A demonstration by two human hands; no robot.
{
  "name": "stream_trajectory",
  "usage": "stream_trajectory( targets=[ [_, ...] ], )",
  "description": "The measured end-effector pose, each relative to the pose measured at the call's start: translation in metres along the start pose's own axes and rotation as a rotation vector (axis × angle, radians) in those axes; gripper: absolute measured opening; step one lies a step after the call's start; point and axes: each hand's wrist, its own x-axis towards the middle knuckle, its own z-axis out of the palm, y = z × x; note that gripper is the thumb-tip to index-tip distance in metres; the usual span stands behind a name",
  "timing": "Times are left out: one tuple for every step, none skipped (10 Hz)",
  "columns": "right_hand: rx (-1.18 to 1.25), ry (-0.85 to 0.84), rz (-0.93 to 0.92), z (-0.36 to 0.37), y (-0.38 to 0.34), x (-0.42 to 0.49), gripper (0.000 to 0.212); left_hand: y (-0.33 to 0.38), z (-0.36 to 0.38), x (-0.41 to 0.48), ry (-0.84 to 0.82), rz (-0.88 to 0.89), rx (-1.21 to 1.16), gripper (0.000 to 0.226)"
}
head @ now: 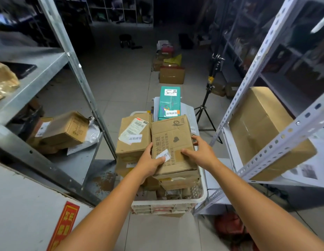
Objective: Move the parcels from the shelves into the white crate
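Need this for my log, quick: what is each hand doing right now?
Left hand: grips the near left edge of the cardboard box.
Right hand: grips the same box's right side.

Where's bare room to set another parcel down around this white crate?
The white crate is heaped above its rim, left hand and right hand holding the top cardboard box. The large box fills the right shelf. Free: grey shelf board in front of the small boxes on the left, and floor tiles between left rack and crate.
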Motion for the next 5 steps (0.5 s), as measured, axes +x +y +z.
stream_trajectory(
  targets=[
    [-0.046, 0.017, 0.013, 0.003, -0.004, -0.003, 0.062, 0.001, -0.007, 0.0, -0.043, -0.036, 0.038, 0.087],
    [-0.077, 0.032, 0.041, 0.004, -0.009, -0.009, 0.054, 0.003, -0.013, -0.004, -0.071, -0.018, 0.111, 0.074],
    [-0.08, 0.035, 0.074, 0.004, -0.015, -0.015, 0.05, 0.005, -0.02, -0.007, -0.095, -0.009, 0.17, 0.066],
    [-0.084, 0.051, 0.094, 0.005, -0.019, -0.02, 0.051, 0.007, -0.025, -0.009, -0.093, -0.005, 0.218, 0.066],
    [-0.096, 0.074, 0.095, 0.007, -0.022, -0.022, 0.05, 0.006, -0.026, -0.011, -0.096, 0.027, 0.284, 0.067]
  ],
)
